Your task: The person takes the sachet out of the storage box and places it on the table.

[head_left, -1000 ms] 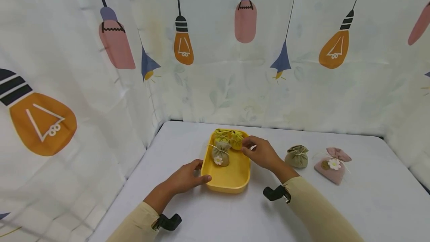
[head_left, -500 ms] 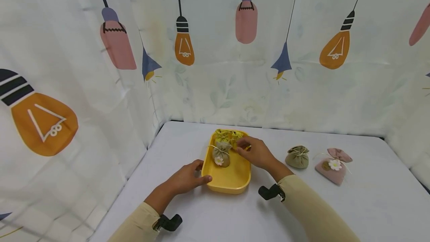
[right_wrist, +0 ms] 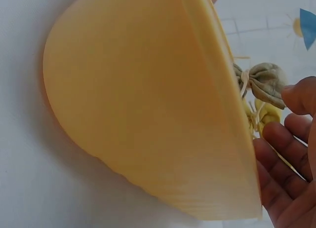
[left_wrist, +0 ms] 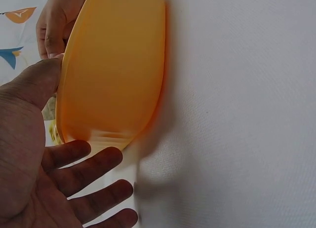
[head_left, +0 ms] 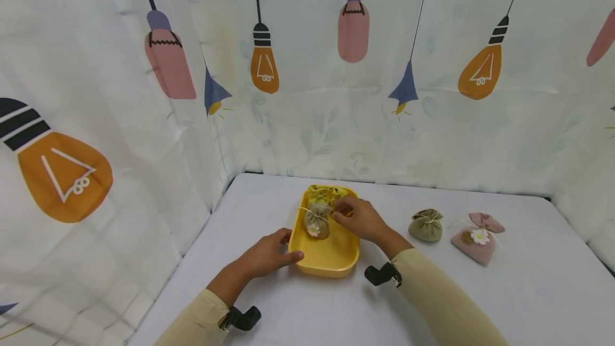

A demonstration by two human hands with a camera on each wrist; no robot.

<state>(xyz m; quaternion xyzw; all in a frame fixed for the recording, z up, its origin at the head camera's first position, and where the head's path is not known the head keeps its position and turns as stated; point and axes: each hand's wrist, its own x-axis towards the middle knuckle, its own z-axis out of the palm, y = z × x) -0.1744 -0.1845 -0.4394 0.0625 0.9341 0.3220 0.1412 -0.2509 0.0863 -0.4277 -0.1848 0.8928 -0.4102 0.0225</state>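
Observation:
A yellow tray point(head_left: 326, 258) stands on the table with two yellow pouches point(head_left: 319, 194) at its far end. Nearer in it lies a grey-green pouch point(head_left: 315, 222) with a white flower. My left hand point(head_left: 264, 255) holds the tray's near left side, thumb point(left_wrist: 42, 77) on the rim and fingers spread along the outer wall. Over the right side my right hand point(head_left: 360, 220) reaches in, its fingers point(right_wrist: 284, 144) relaxed beside the yellow pouch and its thumb close to the grey-green pouch's gathered top. It partly hides the right yellow pouch in the head view.
To the right of the tray sit an olive-green pouch point(head_left: 426, 225) and a pink pouch point(head_left: 475, 244) with a white flower. A white cloth covers the table point(head_left: 317, 314). Curtains point(head_left: 307, 122) printed with lamps hang behind and at the left.
My right hand has moved a little left, further over the tray and closer to the grey-green pouch. The left hand and the tray have stayed in place.

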